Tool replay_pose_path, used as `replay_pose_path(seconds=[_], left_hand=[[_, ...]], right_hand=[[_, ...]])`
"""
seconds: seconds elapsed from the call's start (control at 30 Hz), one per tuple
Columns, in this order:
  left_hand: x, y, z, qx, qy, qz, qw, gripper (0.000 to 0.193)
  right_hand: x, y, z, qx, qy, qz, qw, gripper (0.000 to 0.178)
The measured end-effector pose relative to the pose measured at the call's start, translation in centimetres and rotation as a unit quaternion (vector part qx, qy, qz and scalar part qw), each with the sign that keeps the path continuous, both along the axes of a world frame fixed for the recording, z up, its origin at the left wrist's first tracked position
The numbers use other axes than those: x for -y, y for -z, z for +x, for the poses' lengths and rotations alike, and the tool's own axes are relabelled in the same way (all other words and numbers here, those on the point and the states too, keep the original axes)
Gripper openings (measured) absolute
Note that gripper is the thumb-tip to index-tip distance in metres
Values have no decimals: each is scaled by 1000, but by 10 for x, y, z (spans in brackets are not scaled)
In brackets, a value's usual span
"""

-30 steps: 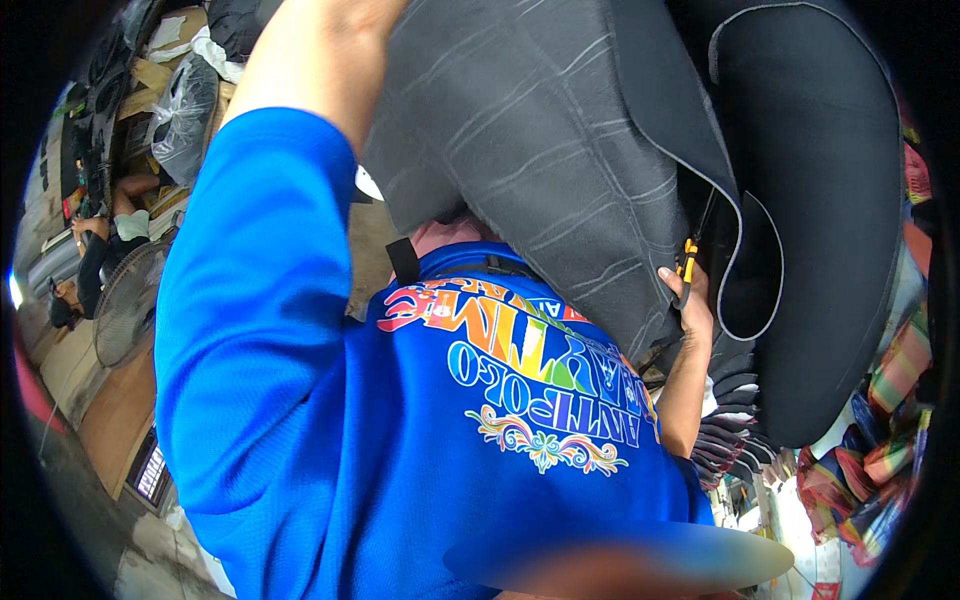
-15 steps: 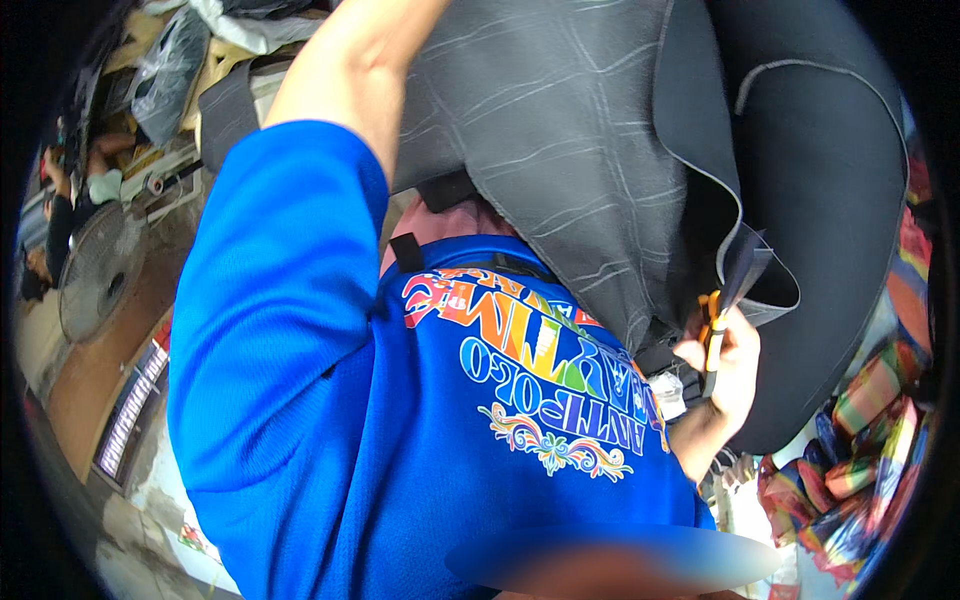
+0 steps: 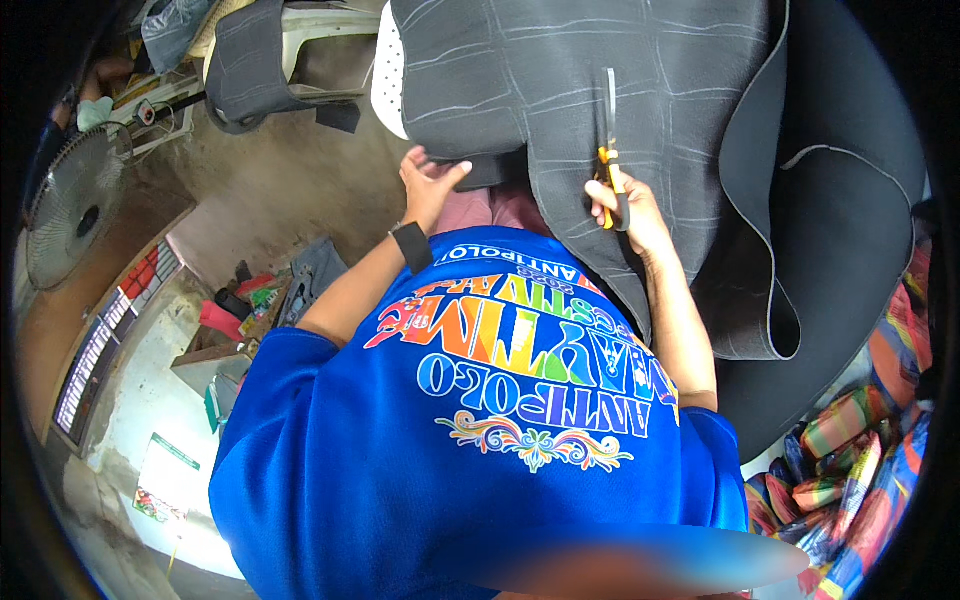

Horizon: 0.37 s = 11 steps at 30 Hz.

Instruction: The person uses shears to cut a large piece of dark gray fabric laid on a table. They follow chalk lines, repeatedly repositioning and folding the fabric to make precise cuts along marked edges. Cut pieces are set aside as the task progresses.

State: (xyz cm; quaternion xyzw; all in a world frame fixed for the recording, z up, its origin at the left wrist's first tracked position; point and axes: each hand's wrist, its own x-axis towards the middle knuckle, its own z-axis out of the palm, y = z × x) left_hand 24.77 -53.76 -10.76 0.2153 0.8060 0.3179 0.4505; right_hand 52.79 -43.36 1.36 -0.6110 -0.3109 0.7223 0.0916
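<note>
A large dark grey sheet (image 3: 690, 120), marked with a pale grid of lines, spreads in front of me and over my lap. My right hand (image 3: 642, 218) is closed around scissors (image 3: 612, 160) with orange and black handles. Their blades point away from me above the sheet, and look nearly together. My left hand (image 3: 428, 192) is beside the sheet's near left edge, thumb and fingers spread, holding nothing; whether it touches the edge I cannot tell. At the right the sheet's margin curls up in a loose fold.
A thick black roll of material (image 3: 840, 260) lies at the right, with plaid bundles (image 3: 850, 430) below it. White dotted plastic (image 3: 390, 80) shows under the sheet. A fan (image 3: 80, 210) and a pale chair (image 3: 305, 30) draped with a dark piece (image 3: 248, 65) stand left.
My left arm has come back from far across the sheet, bringing the hand to the near edge. My right hand has carried the scissors from the right fold to over the sheet's middle.
</note>
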Motion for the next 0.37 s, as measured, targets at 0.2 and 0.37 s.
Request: replay_pose_path(seconds=[0.2, 0.37], left_hand=[[-19, 33, -4, 139, 101, 92, 981, 65], [-21, -11, -7, 260, 116, 86, 955, 51]], right_hand=[[-11, -19, 34, -89, -59, -42, 993, 30], [-3, -31, 48, -201, -216, -160, 942, 51]])
